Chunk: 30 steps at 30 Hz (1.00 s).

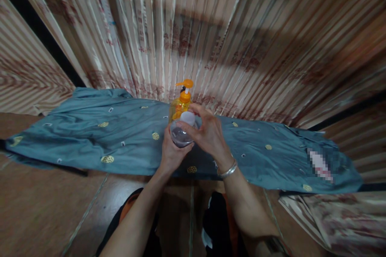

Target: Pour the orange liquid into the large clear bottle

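Cloth: a teal cloth (90, 136) with small gold motifs covers the bench, running from 9 o'clock to 3 o'clock across the view.
Left hand: the left hand (172, 153) is wrapped around the lower part of a small clear jar (181, 136), holding it up just above the cloth at the centre.
Jar: it is see-through with a dark tint in its lower half; its white cap (188, 118) sits on top, tipped slightly toward 1 o'clock.
Pump bottle: an orange pump bottle (181, 102) stands upright on the cloth just behind the jar, at 12 o'clock from the hands; no hand touches it.
Right hand: the right hand (208, 134) arches over the jar with fingertips pinched on the cap; a silver bangle (228, 170) circles that wrist at 5 o'clock.
Step in hand: judging by the grip, the cap is being worked by the right hand while the left steadies the jar; whether it is loosening or tightening cannot be told.
Next move calls for: a firm hold below, a level jar, and a clean twist of the cap.
Backdrop: striped curtain (241, 40) hangs behind the bench.
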Motion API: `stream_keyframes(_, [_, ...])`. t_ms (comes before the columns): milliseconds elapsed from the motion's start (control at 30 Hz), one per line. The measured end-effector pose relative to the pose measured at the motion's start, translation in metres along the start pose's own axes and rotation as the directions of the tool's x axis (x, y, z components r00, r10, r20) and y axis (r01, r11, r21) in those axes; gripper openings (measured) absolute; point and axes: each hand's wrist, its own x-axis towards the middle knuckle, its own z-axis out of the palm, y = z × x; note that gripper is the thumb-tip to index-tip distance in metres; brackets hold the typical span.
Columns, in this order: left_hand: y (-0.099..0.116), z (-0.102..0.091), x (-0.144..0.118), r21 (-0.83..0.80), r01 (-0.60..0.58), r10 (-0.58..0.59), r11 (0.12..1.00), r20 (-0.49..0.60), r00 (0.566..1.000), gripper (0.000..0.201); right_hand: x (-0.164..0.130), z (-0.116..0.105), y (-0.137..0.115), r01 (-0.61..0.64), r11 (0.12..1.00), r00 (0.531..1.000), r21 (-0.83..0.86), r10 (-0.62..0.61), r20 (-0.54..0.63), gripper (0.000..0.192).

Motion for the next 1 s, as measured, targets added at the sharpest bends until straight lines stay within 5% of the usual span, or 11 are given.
stream_keyframes(300, [0.000,0.000,0.000,-0.008,0.003,-0.003,1.000,0.020,1.000,0.089,0.003,-0.001,-0.003,-0.054,0.999,0.998,0.005,0.053,0.041,0.046])
stream_keyframes(633, [0.002,-0.001,-0.001,0.000,-0.002,0.002,1.000,0.016,1.000,0.090,0.002,-0.006,0.010,0.054,0.992,0.984,0.116,-0.073,0.161,0.046])
stream_keyframes(833, [0.000,-0.001,-0.001,0.003,-0.007,0.007,1.000,0.013,1.000,0.089,0.000,-0.003,-0.002,-0.003,1.000,1.000,0.008,0.002,0.026,0.062])
stream_keyframes(1000, [0.001,-0.001,-0.001,-0.001,-0.009,0.009,1.000,0.014,1.000,0.092,-0.001,0.000,-0.007,-0.044,0.999,0.998,0.008,0.044,-0.037,0.050])
